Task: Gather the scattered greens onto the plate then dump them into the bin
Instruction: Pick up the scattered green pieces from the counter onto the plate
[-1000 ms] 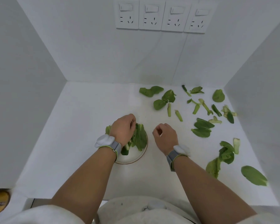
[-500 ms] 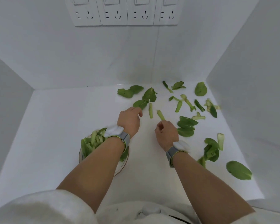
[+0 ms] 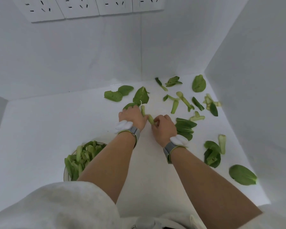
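The left forearm (image 3: pixel 106 162) hides much of the plate (image 3: pixel 65 173); wall sockets (image 3: pixel 82 7) are cropped.

Two hands (image 3: pixel 133 115); one plate (image 3: pixel 65 173); four wall sockets (image 3: pixel 79 7); two wristbands (image 3: pixel 132 131).
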